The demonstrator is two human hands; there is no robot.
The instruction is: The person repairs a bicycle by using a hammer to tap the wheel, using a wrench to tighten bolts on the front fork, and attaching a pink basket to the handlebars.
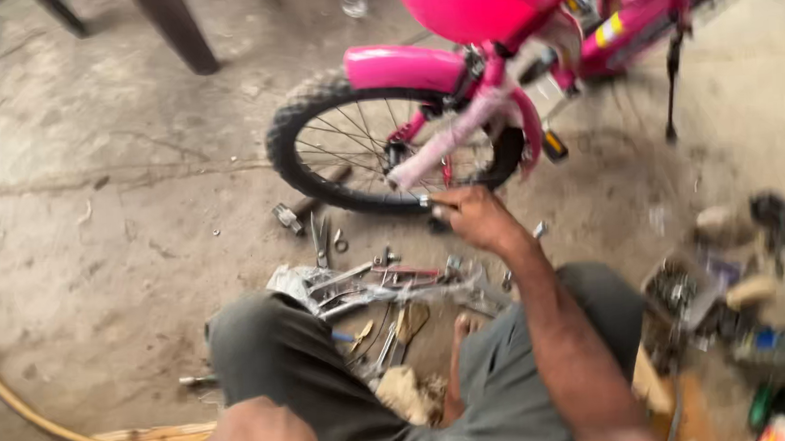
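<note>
Bare concrete floor [97, 218], stained and cracked, forms the work surface; the view looks down past the person's knees, which are clad in grey trousers.

Right hand [475, 216]: extended forward, fingers curled shut around a small metal part at the lower rim of the front wheel [335, 143]. The part itself is too small and blurred to identify. The hand touches the tyre near its lowest point.

Left hand [252, 438]: at the lower edge of the view, close to the left knee. Only its back shows; whether the fingers are open or closed cannot be told.

Pink bicycle [491, 54]: stands upright at the top of the view, just beyond the right hand. A pink mudguard [402, 68] covers the knobby front wheel. A black kickstand [671, 72] reaches down to the floor on the right.

Between the wheel and the knees lies a cluster of loose tools [369, 280], including wrenches and pliers, partly on crumpled clear plastic. A hammer [307, 207] lies just left of the wheel.

To the right, a box of small hardware [683, 290] sits among blurred clutter. At lower left, a tan curved strip [26, 410] arcs over the floor. Dark furniture legs [177, 30] stand at upper left.
</note>
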